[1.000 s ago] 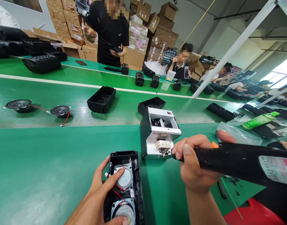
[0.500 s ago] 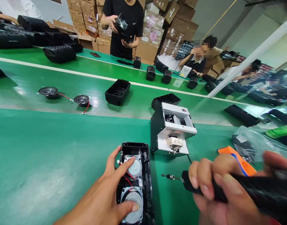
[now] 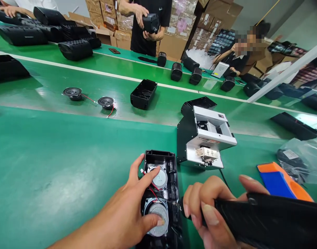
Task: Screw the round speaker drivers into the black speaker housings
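Observation:
A black speaker housing (image 3: 177,180) lies open on the green bench, two round drivers inside it, the upper one (image 3: 160,179) and the lower one (image 3: 155,228), with thin red wires. My left hand (image 3: 137,200) grips the housing from its left side, a finger on the upper driver and the thumb on the lower. My right hand (image 3: 210,211) is closed round a black power screwdriver (image 3: 272,218). Its tip is at the housing's right edge, beside the lower driver, mostly hidden by my fingers. Behind stands a silver-and-black screw feeder (image 3: 207,138).
Two loose drivers (image 3: 72,93) and an open black shell (image 3: 143,95) lie farther back. An orange-and-blue object (image 3: 280,180) and a plastic bag (image 3: 303,159) are at the right. Across the line, a person (image 3: 150,31) holds a black speaker.
My right hand has brought the screwdriver left, up to the housing's right edge. The left hand keeps its hold. The view has shifted, and the person opposite has turned the speaker.

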The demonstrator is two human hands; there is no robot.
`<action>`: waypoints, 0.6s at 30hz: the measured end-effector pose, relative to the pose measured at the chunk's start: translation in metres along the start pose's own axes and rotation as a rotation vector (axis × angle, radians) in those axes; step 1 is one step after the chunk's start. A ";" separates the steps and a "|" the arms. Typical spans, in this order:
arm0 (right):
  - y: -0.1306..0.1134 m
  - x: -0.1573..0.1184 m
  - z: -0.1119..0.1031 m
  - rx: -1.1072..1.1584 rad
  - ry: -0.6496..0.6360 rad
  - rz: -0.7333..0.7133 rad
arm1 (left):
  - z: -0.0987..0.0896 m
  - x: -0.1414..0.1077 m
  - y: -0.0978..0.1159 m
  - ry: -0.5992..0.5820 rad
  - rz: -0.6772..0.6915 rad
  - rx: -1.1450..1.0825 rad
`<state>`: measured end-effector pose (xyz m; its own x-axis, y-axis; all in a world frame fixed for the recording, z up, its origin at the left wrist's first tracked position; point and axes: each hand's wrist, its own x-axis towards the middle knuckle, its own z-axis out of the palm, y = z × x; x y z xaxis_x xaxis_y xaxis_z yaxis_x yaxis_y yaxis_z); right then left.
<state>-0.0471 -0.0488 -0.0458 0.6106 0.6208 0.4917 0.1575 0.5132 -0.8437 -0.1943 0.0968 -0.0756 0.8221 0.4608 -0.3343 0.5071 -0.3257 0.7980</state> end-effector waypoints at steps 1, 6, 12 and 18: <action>0.002 0.000 -0.001 -0.007 -0.006 0.004 | 0.000 0.000 0.000 0.001 0.000 0.002; 0.008 -0.002 -0.005 -0.028 0.000 0.001 | 0.000 -0.001 0.002 0.017 0.010 0.017; 0.010 0.001 -0.008 0.007 -0.041 0.014 | 0.004 0.001 0.001 0.044 0.041 0.028; 0.014 0.002 -0.006 0.024 -0.064 -0.022 | 0.005 0.001 -0.001 0.037 0.041 0.021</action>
<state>-0.0391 -0.0437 -0.0574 0.5561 0.6458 0.5231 0.1506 0.5407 -0.8276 -0.1927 0.0933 -0.0796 0.8325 0.4766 -0.2825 0.4788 -0.3623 0.7997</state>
